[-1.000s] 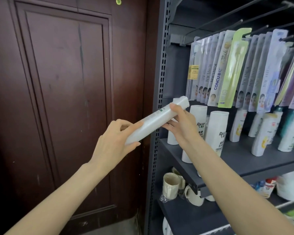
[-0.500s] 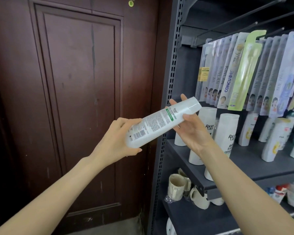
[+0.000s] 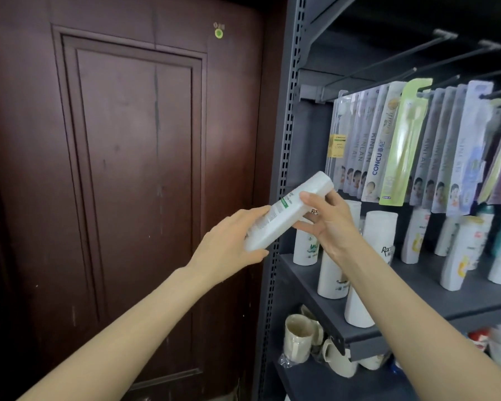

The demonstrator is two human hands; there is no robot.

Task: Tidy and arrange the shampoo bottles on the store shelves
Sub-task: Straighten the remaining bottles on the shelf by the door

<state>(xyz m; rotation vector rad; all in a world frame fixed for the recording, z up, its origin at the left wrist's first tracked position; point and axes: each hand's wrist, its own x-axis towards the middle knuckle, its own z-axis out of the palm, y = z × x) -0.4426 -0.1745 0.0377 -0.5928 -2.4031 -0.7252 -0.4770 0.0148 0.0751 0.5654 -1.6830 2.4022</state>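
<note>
Gripping white shampoo bottle (image 3: 289,211) at both ends, left hand (image 3: 232,244) low, right hand (image 3: 329,219) high; now tilted steeper and nearer the shelf (image 3: 417,287) than a second ago, seemingly ready for standing among the other bottles (image 3: 379,235).

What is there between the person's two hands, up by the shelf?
In the head view, a white shampoo bottle spans the gap, tilted. The left hand grips its lower end and the right hand holds it nearer the upper end.
</note>
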